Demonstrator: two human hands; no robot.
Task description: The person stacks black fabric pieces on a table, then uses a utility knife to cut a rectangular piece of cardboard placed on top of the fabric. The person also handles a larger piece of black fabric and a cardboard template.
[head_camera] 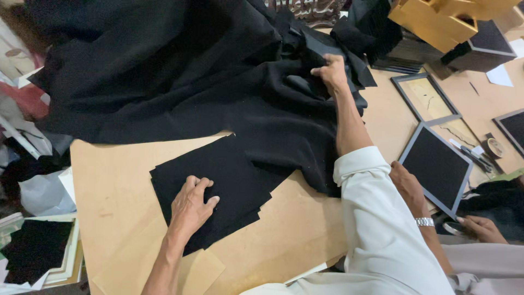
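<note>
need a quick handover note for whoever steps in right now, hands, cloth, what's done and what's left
Left hand: flat, fingers spread, pressing on the stack of cut black fabric pieces on the brown board.
Right hand: reached out, grip closed on a fold of the big black cloth heaped across the far side of the board.
Done: several squarish pieces lie cut and stacked.
Left: most of the big cloth is uncut.
Nearby: another person's hand with a wristwatch by a grey frame with black backing.
</note>
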